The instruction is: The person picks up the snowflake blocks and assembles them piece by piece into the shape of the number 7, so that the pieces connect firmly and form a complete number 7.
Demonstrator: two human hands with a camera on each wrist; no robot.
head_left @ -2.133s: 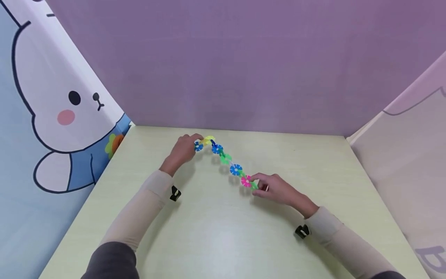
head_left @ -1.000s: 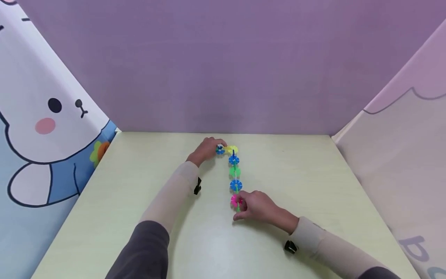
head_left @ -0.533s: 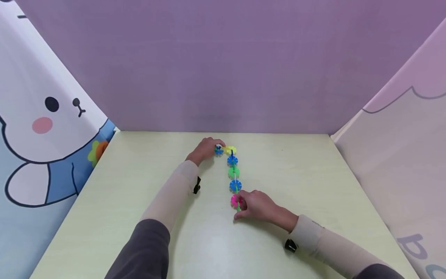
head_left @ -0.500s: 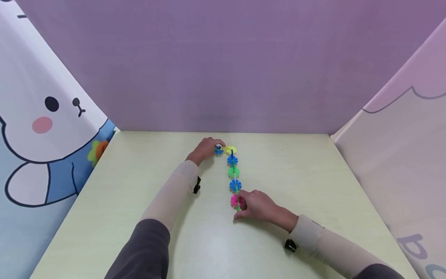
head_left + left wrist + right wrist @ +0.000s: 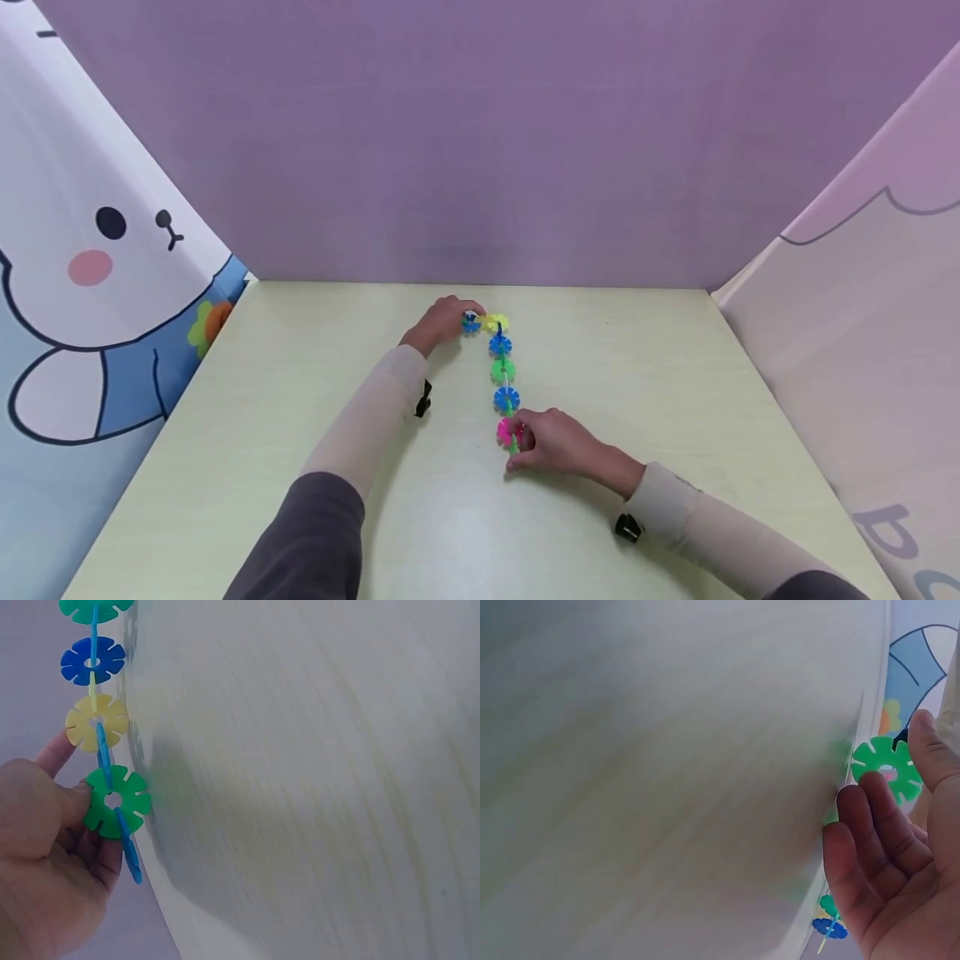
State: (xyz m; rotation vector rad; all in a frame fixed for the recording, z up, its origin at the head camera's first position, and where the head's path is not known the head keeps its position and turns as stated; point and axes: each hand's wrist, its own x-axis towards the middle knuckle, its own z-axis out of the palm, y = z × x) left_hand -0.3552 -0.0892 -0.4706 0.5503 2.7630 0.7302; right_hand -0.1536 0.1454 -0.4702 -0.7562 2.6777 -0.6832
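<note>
A chain of interlocking plastic snowflake discs (image 5: pixel 504 371), in blue, green, yellow and pink, runs toward me over the table, its far end bent left. My left hand (image 5: pixel 444 320) pinches that far end; in the left wrist view its thumb meets a green disc (image 5: pixel 118 801) and a finger reaches behind a yellow disc (image 5: pixel 97 722). At the near end my right hand (image 5: pixel 558 446) has its index finger over the pink disc (image 5: pixel 506 431). In the right wrist view, an end green disc (image 5: pixel 889 769) sits between thumb and curled fingers; the index fingertip is hidden there.
The pale wooden table (image 5: pixel 637 375) ends at a purple back panel (image 5: pixel 480 142). A printed cartoon cloth (image 5: pixel 90 333) hangs at the left and a pale one (image 5: pixel 862 333) at the right. Each wrist wears a black camera mount (image 5: pixel 628 527).
Over two seconds the chain swung from slanting to nearly straight toward me. The left hand shifted right and the right hand came nearer and left. The last half second shows almost no motion.
</note>
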